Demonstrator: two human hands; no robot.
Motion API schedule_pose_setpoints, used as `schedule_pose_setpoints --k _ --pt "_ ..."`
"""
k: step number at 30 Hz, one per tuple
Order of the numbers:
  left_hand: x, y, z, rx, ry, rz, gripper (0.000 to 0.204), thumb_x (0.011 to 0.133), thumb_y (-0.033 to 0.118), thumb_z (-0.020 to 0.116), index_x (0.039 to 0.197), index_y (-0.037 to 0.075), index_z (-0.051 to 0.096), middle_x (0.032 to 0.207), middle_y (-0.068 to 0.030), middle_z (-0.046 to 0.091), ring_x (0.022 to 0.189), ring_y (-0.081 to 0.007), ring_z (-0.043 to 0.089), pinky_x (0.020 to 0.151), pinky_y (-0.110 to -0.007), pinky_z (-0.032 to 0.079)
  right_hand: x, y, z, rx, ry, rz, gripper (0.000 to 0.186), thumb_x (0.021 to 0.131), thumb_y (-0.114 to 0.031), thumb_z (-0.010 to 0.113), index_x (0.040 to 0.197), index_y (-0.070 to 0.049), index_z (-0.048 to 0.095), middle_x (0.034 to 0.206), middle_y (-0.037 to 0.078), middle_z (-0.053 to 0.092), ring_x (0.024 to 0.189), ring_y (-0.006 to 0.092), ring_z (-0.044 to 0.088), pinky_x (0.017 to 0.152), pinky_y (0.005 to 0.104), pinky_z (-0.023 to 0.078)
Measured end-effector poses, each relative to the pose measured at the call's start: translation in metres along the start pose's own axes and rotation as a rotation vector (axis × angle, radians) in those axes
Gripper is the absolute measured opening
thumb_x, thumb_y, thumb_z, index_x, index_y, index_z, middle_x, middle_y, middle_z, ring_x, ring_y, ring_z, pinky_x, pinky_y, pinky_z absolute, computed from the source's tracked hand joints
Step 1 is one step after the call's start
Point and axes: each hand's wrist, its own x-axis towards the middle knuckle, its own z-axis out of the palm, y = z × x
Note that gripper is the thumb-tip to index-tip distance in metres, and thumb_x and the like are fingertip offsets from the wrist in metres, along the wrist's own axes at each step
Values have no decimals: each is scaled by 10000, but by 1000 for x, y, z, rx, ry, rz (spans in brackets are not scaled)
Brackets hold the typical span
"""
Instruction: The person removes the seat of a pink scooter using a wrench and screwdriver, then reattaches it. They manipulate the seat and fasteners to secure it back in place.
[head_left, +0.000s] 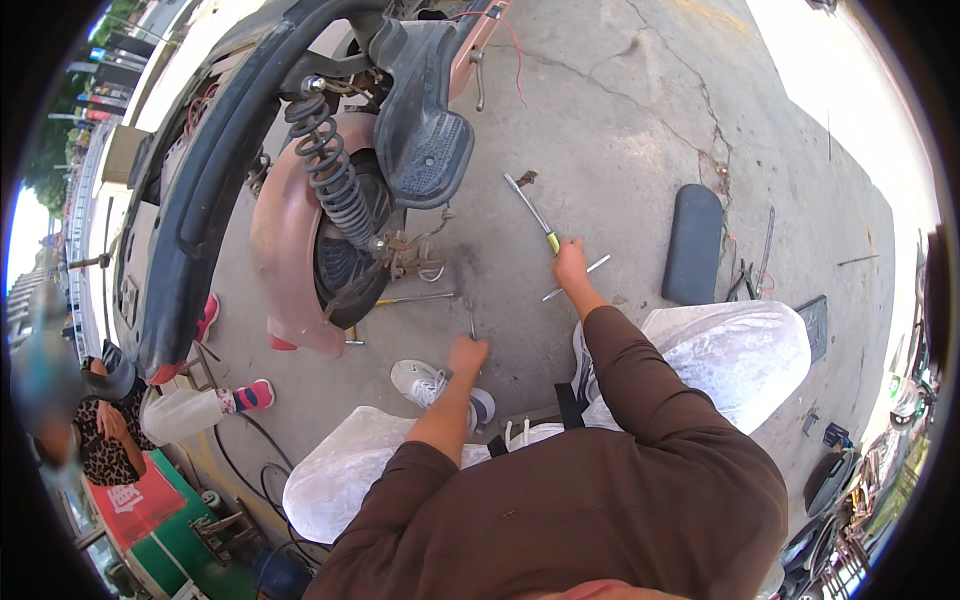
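Observation:
My right hand (571, 264) is closed around a T-handle wrench (530, 209) with a metal shaft and a yellow sleeve; its crossbar shows beneath the hand. Low in front of my shoes, my left hand (467, 356) pinches a thin metal rod (473, 324) whose kind I cannot make out. Ahead and to the left stands a scooter with a pink mudguard (279, 225), a wheel (345, 262) and a coil-spring shock absorber (335, 178). A second yellow-sleeved T-handle wrench (415, 298) lies on the concrete between the wheel and my left hand.
A dark padded cushion (693, 243) lies to the right, with pliers (740, 281) and a thin metal bar (768, 235) beside it. At the left sits a person in pink shoes (257, 394), near a green and red box (165, 520) and black hoses (262, 470).

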Motion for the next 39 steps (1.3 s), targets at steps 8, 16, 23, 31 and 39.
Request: schedule_pose_setpoints --k 8,16,23,31,39 --pt "23 -12 11 -124 81 97 323 705 227 582 904 -19 652 904 -243 670 890 -430 644 790 -493 497 28 23 -40 48 151 91 188 767 -3 567 953 24 570 1004 285 529 862 467 589 778 499 502" --pt "43 -14 38 -357 39 222 274 714 229 612 797 -30 579 782 -254 633 772 -432 626 702 -478 480 74 77 -71 -40 201 72 216 754 -55 595 952 31 586 997 278 554 887 438 589 803 487 498" --pt "21 -1 29 -307 77 292 252 717 221 615 793 -14 564 762 -232 628 755 -418 621 678 -481 475 68 58 -37 1 141 14 272 703 -107 638 913 56 582 907 299 584 890 455 568 817 492 482" --pt "16 -8 35 -451 99 192 285 716 241 621 850 -10 596 824 -241 641 804 -429 618 703 -494 472 4 -53 16 313 -78 27 260 713 -111 664 881 61 564 694 179 624 618 328 622 566 412 495" --pt "11 -37 52 -936 87 -48 167 816 115 580 847 -49 565 626 -123 614 471 -184 594 426 -300 451 -90 -156 47 1150 -639 465 112 778 12 616 834 6 520 672 93 569 546 180 562 460 317 454"
